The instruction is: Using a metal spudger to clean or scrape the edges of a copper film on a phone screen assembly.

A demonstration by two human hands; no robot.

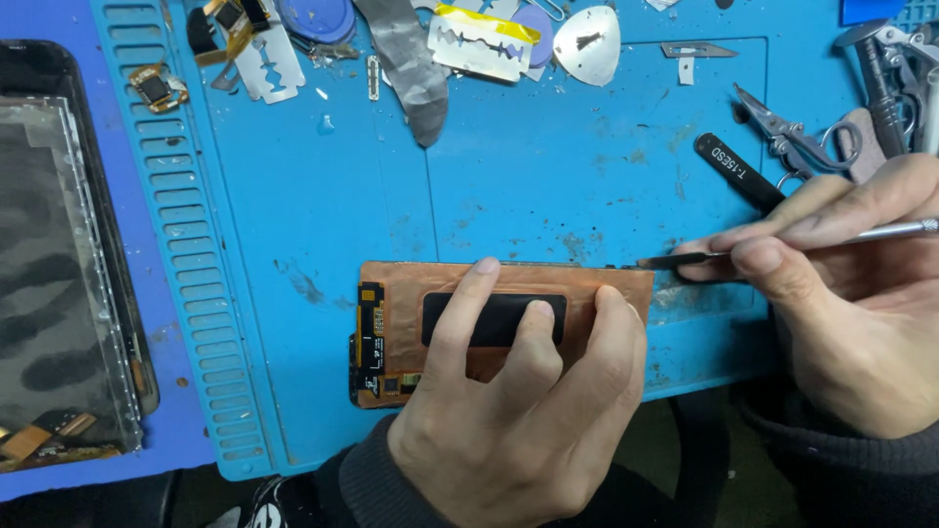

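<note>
Blue silicone work mat (323, 196) covers the bench, littered with razor blades (479, 41) and black tweezers (738, 173) along its far edge. Left hand (518, 411) lies flat, fingers spread, pressing the copper-backed display panel (391, 293) at centre; right hand (851, 303) pinches a metal blade tool (685, 260) touching the panel's right edge.

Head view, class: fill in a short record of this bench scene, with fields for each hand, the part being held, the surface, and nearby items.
Left hand: pressing flat on the copper-backed display panel, fingers spread over its black pad
Right hand: gripping a thin metal blade tool, tip at the panel's top right corner
Surface: blue repair mat
Nearby: razor blade, black tweezers, phone frame at left
</note>
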